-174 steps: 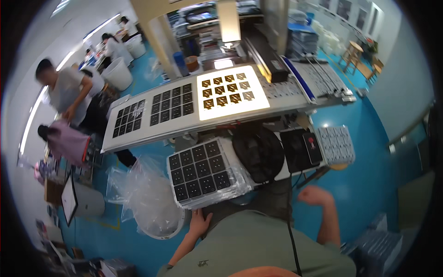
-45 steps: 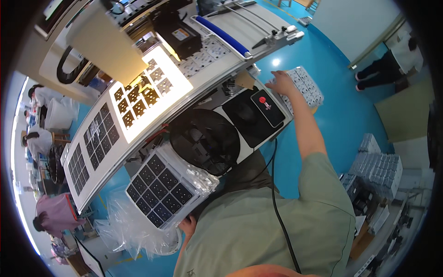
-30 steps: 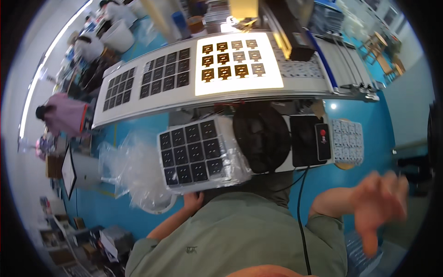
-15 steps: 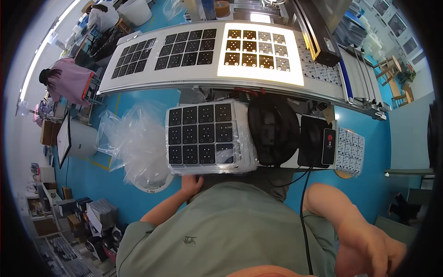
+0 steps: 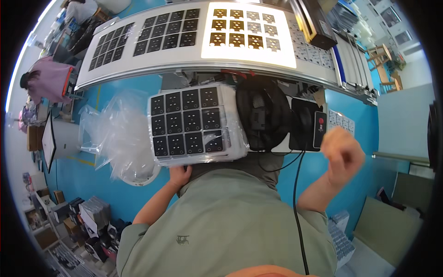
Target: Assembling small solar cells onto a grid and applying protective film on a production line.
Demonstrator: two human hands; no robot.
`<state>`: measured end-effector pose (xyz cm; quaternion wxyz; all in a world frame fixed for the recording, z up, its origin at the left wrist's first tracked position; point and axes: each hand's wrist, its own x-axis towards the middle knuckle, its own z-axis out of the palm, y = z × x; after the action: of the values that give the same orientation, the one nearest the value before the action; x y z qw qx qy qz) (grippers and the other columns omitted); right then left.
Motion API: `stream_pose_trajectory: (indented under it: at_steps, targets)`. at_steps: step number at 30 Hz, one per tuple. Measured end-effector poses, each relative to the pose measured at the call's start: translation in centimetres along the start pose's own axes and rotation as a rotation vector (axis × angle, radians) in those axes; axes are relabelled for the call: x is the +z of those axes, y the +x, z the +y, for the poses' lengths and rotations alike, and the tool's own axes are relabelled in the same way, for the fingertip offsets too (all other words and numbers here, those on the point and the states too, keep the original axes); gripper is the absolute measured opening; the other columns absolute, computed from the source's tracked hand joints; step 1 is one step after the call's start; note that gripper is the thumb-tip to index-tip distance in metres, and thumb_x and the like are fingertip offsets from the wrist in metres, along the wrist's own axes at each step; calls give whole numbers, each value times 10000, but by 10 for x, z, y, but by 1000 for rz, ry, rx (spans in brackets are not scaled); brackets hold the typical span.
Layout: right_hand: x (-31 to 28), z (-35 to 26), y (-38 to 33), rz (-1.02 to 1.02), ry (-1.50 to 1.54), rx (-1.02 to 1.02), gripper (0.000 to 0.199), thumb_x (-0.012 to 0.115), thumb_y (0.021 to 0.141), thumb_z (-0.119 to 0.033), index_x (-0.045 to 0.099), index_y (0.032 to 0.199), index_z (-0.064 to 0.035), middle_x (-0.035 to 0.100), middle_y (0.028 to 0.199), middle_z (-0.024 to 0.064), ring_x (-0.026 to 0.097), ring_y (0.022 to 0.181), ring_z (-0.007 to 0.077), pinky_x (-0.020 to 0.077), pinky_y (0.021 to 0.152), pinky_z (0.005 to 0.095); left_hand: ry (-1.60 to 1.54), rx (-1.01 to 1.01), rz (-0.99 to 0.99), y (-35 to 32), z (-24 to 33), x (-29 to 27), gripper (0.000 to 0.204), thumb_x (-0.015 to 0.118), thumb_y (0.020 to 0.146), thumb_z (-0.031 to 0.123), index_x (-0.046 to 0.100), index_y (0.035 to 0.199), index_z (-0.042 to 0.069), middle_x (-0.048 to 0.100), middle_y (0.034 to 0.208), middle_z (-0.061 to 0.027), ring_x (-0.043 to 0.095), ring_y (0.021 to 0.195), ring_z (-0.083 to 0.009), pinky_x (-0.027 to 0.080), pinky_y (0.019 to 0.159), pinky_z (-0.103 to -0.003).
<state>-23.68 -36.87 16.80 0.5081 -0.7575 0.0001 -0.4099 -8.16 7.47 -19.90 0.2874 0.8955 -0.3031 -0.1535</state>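
Note:
In front of my body lies a stack of sheets in clear film (image 5: 184, 122), its top one showing rows of black squares with small light dots. My left hand (image 5: 180, 175) rests at the stack's near edge, beside my lap; its fingers are mostly hidden. Raised on the right, my right hand (image 5: 342, 154) is blurred with its fingers bent, and whether anything is in them cannot be made out. It is nearest to a slim black device with a red button (image 5: 319, 129) and a pale patterned sheet (image 5: 342, 121), which it partly covers.
Across the far side runs a long white worktable (image 5: 124, 64) with black-square sheets and a brightly lit panel (image 5: 249, 54). Clear plastic bags (image 5: 121, 134) bulge from a white bin on the left. A round black object (image 5: 262, 113) and a cable (image 5: 297, 207) are right of the stack.
My right hand has risen from the lower right to beside the black device. The view has shifted, so the table and stack appear higher and further left. My left hand stays by the stack.

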Motion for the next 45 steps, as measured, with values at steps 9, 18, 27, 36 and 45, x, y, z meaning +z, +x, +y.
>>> stream_pose_trajectory:
  at_steps: [9,18,27,36,45]
  targets:
    - [-81,97,-107,332,-640,681,428,644,1080,-246,502,718,-66,407,642,-76,349,621,37,262,540,280,1,21,-32,-1,-7,3,413,668,891,252,698,1251,51,657,1315,-271,581,1233,-522,446,1067,-588]
    - [-51,185,-195,414,-225,824,571,568,1109,-379,449,641,-74,431,611,-58,351,594,46,259,526,298,114,386,-350,27,-27,-4,578,643,919,247,566,1451,33,517,1498,-309,462,1393,-531,338,1203,-594]
    - [-71,165,-174,266,-160,1073,563,496,1112,-372,453,623,-96,501,573,0,439,471,91,283,443,272,72,421,-387,28,-46,6,631,629,923,261,524,1506,45,420,1591,-306,346,1492,-533,245,1261,-598]
    - [-69,94,-172,-488,135,1479,272,629,1022,-255,741,959,-15,753,786,102,660,566,149,481,495,267,38,437,-339,32,-27,-2,613,608,932,263,534,1501,49,419,1593,-303,341,1497,-528,236,1263,-599]
    - [116,78,-117,-677,194,700,195,709,987,-227,635,949,-50,645,734,58,614,656,207,476,620,341,81,470,-326,38,-22,-1,586,620,948,275,548,1479,38,466,1562,-290,391,1477,-495,297,1237,-568]
